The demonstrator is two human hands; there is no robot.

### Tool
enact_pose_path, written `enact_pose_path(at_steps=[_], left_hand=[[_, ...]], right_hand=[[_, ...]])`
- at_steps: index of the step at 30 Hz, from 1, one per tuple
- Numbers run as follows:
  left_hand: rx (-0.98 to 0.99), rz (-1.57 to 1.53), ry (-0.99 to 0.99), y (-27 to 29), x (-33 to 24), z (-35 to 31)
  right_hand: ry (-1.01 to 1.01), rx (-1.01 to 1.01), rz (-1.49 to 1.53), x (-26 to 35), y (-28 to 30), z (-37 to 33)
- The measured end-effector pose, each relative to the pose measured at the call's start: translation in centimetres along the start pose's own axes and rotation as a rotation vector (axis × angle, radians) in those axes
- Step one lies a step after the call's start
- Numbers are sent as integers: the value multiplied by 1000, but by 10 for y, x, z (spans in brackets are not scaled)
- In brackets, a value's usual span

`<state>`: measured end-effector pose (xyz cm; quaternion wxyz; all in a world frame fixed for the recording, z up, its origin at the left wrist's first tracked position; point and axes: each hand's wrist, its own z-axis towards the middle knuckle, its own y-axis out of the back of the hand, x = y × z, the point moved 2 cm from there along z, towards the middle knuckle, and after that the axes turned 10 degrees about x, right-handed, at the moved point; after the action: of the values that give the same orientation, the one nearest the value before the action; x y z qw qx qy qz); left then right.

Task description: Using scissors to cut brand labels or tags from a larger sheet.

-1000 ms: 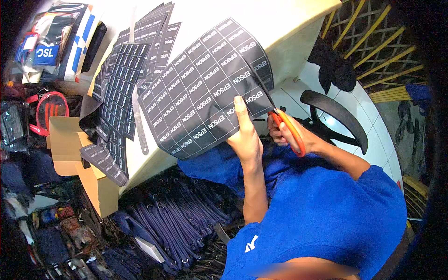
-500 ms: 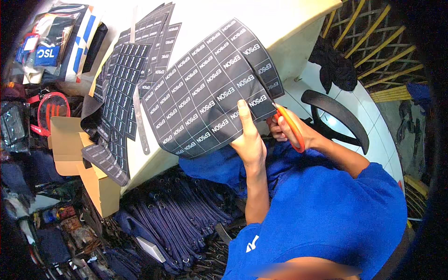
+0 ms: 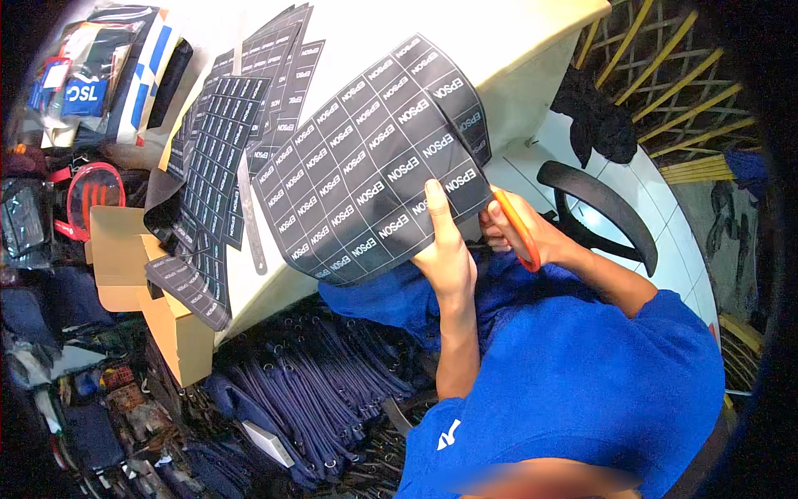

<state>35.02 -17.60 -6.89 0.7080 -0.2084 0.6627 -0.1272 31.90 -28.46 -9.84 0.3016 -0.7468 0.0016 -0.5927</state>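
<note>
A large black sheet (image 3: 357, 158) with white printed lettering in a grid hangs over the table's edge, curved upward. My left hand (image 3: 446, 254) grips its near edge, thumb on top and fingers hidden underneath. My right hand (image 3: 532, 233) is closed around the orange handles of a pair of scissors (image 3: 519, 226) at the sheet's right edge. Their blades are mostly out of sight at the sheet. From the right edge a cut line runs up into the sheet, and a strip (image 3: 465, 108) bends away along it, still joined at the far end.
More printed black sheets (image 3: 216, 150) lie on the white table (image 3: 366, 25) at left, beside a metal ruler (image 3: 252, 216). An open cardboard box (image 3: 179, 333) stands by the left edge. Dark blue straps (image 3: 316, 374) are piled below. A black chair part (image 3: 603, 208) is at right.
The scissors' handles have come closer together and shifted slightly. The strip at the sheet's right side has swung a little to the left. My left hand has barely moved.
</note>
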Motion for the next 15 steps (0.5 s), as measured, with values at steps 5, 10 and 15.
enact_pose_path(at_steps=[5, 10, 15], left_hand=[[3, 9, -21, -2, -2, 0], [4, -1, -32, -3, -3, 0], [3, 10, -38, -3, -3, 0]], right_hand=[[-6, 27, 54, -3, 3, 0], [-8, 8, 56, -2, 3, 0], [10, -5, 36, -5, 4, 1]])
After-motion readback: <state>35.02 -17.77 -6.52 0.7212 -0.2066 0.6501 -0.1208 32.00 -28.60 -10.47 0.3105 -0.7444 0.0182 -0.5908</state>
